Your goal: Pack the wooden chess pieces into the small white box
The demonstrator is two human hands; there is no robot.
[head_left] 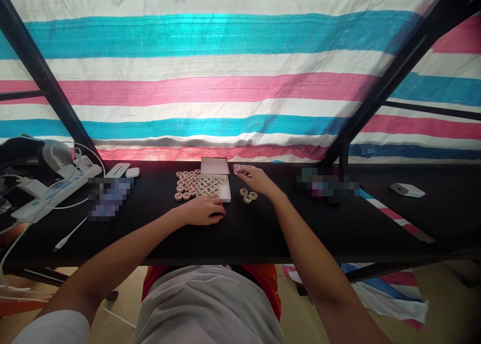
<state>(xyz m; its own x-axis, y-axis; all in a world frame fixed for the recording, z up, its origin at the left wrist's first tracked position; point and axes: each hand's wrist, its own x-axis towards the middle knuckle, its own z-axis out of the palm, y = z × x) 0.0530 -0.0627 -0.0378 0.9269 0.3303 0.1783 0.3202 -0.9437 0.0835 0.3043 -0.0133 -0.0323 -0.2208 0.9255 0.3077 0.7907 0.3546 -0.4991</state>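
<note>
A shallow white box [226, 193] on the black table [263, 229] holds several round wooden game pieces [208, 184]. More such pieces [185, 186] lie loose to the left of the box, and three [248, 194] lie to its right. My left hand [205, 211] rests on the table at the box's near edge, fingers curled down. My right hand [255, 178] reaches out right of the box, fingertips pinched on a small pinkish piece [236, 168]. The box's lid [214, 165] lies behind the box.
At the left of the table lie a white power strip [48, 194] with cables, a white remote-like bar [117, 170] and a white mouse [132, 172]. A small white device [408, 189] sits at the right. Black frame posts [345, 143] and a striped tarp stand behind.
</note>
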